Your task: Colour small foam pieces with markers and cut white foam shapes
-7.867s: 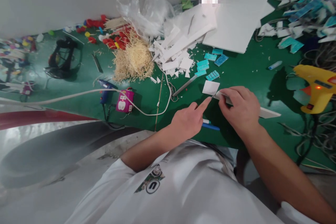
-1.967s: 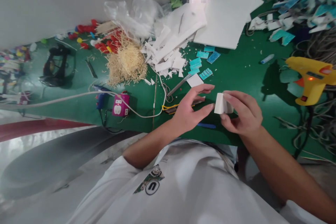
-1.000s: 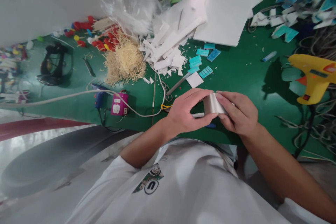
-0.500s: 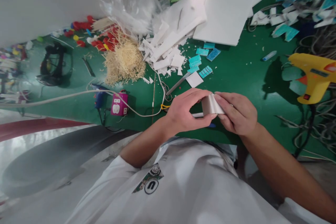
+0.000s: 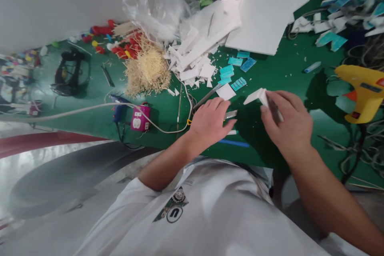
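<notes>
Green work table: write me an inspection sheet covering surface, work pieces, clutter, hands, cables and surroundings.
Surface: green table, white crumbs scattered on it.
Work pieces: white foam pieces, held above the table; white square, lying flat; utility knife, partly hidden.
Clutter: white scraps, toothpick pile, blue-faced pieces, yellow glue gun.
Hands: right hand grips the white foam pieces; left hand is over the utility knife, thumb and fingers apart, contact unclear.
Cables: white cable passes across the purple socket box; grey cables tangled at the right.
Surroundings: grey wall behind the table; a pixelated patch at the top hides what is there.
</notes>
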